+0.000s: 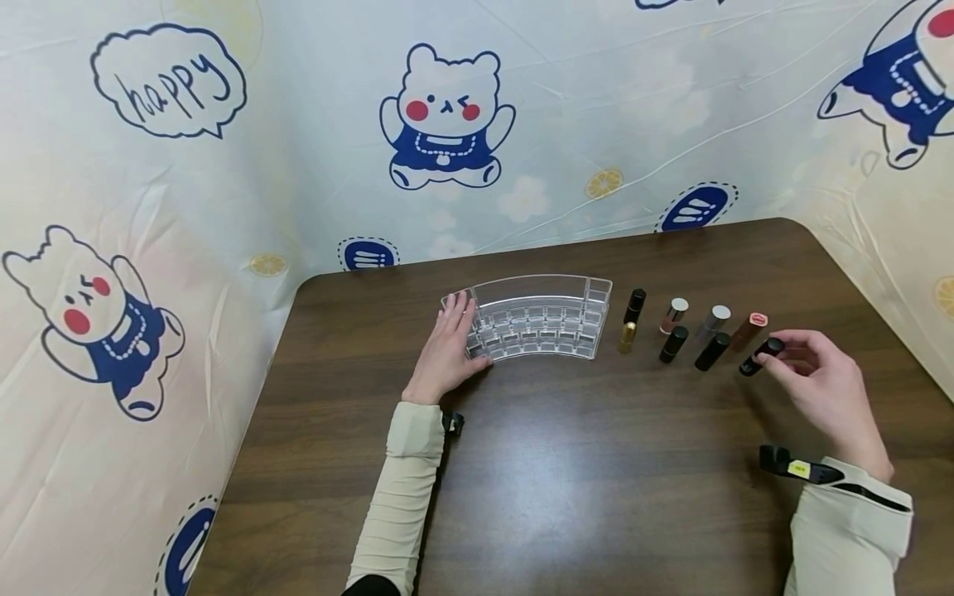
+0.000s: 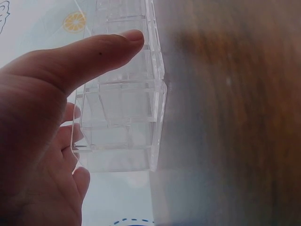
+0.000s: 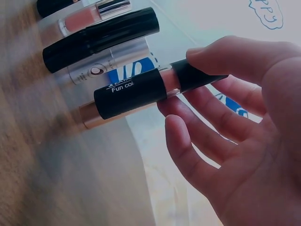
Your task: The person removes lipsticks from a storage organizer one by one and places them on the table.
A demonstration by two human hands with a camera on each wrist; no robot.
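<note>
On the left end of a clear plastic cosmetics organizer (image 1: 532, 319), divided into small compartments, rests my left hand (image 1: 447, 348). Its fingers lie straight over that end; in the left wrist view the thumb (image 2: 103, 54) extends across the front of the organizer (image 2: 127, 106). My right hand (image 1: 823, 389) pinches a black lipstick tube (image 1: 762, 356) between thumb and fingers. Seen from the right wrist, this tube (image 3: 129, 93) is tilted, with a pinkish band in its middle and white lettering. Just behind it stands a reddish-brown tube (image 1: 748, 333).
Several lip tubes stand between organizer and right hand: a black-and-gold one (image 1: 632, 319), silver-capped ones (image 1: 673, 314) (image 1: 714, 321), and black ones (image 1: 673, 344) (image 1: 711, 352). The brown wooden table (image 1: 559, 463) meets a patterned cloth backdrop (image 1: 320, 165) at its back and sides.
</note>
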